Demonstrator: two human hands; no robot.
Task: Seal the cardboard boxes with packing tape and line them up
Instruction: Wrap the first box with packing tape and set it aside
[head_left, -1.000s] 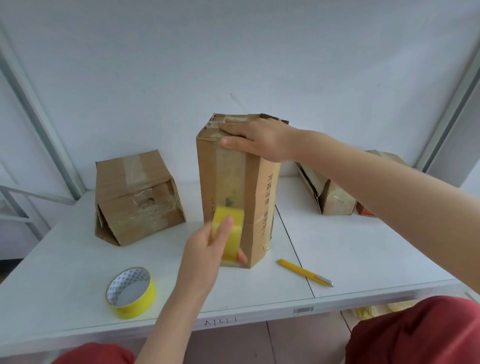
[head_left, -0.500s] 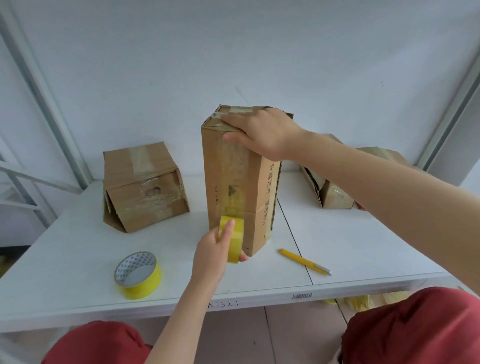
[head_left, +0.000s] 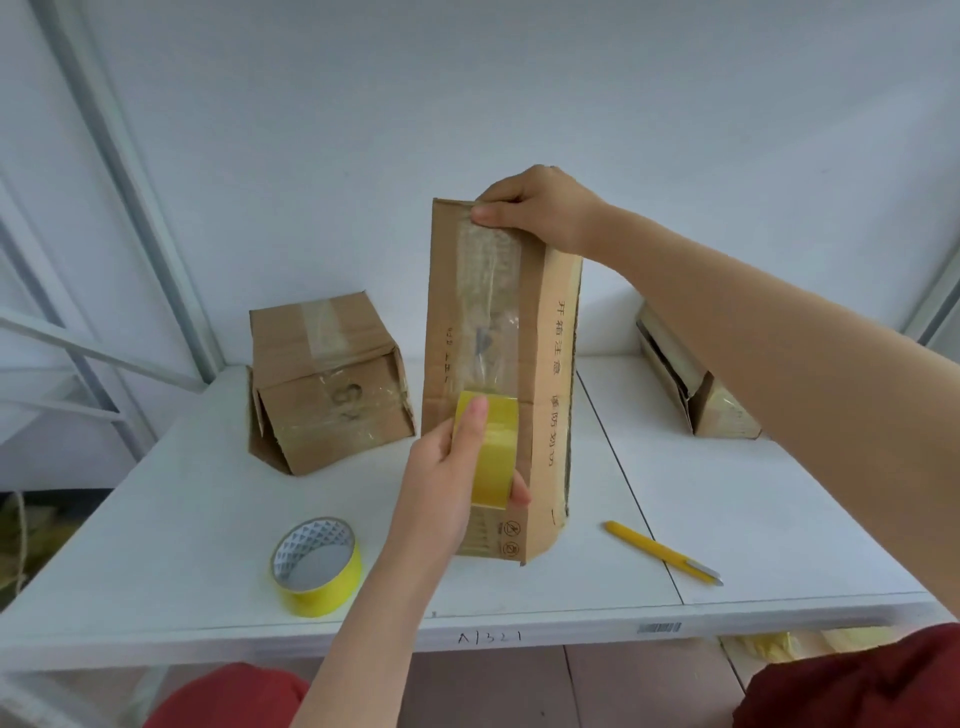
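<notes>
A tall cardboard box (head_left: 540, 374) stands on end in the middle of the white table (head_left: 753, 519). My right hand (head_left: 540, 208) grips its top edge. My left hand (head_left: 447, 478) holds a yellow tape roll (head_left: 491, 447) flat against the box's front face, low down. A strip of clear tape runs up the face from the roll to the top. A second, taped cardboard box (head_left: 327, 384) lies to the left. A third box (head_left: 696, 384) lies at the right, partly hidden behind my right forearm.
A spare yellow tape roll (head_left: 317, 566) lies flat near the table's front left. A yellow utility knife (head_left: 662, 553) lies to the right of the tall box. A white wall stands behind, with metal frame bars at the left and right. The table's front edge is close to my knees.
The camera has come closer. My right hand shifted from lying flat on the box top to pinching its top edge. The roll in my left hand stays low on the box face.
</notes>
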